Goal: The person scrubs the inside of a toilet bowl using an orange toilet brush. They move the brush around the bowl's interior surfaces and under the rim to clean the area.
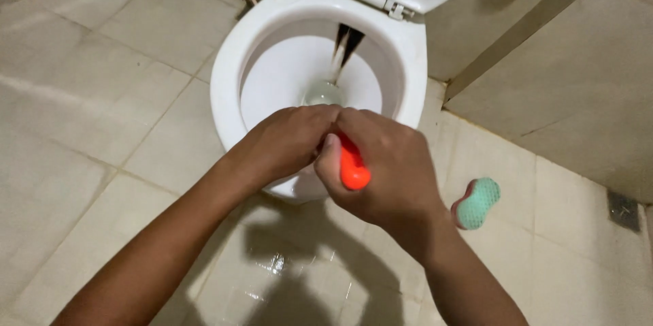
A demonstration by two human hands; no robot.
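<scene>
Brush: I see a toilet brush (354, 166) with an orange handle end poking out between my two hands; its dark shaft runs forward and down into the toilet bowl (231, 60), blurred where it nears the water.
Left hand: my left hand (286, 142) is wrapped over the handle just ahead of the right, fingers curled together and clamped on it.
Right hand: my right hand (388, 169) is closed around the orange grip, thumb along the near side, fingers tight.
Handling: I judge the handle stiff, light plastic, smooth and likely slick if wet; the thick orange end is the sound place to hold, as both hands do.
Nearby: a green scrubbing sponge with a pink base (476, 203) lies on the tiled floor (102, 94), well apart to the right; a wet patch shines on the tiles below my wrists.
Hidden: the bristle head is not clear, lost in blur and the bowl's pale water. The raised seat and lid are cut off by the top edge. Most of the handle is covered by my hands.
</scene>
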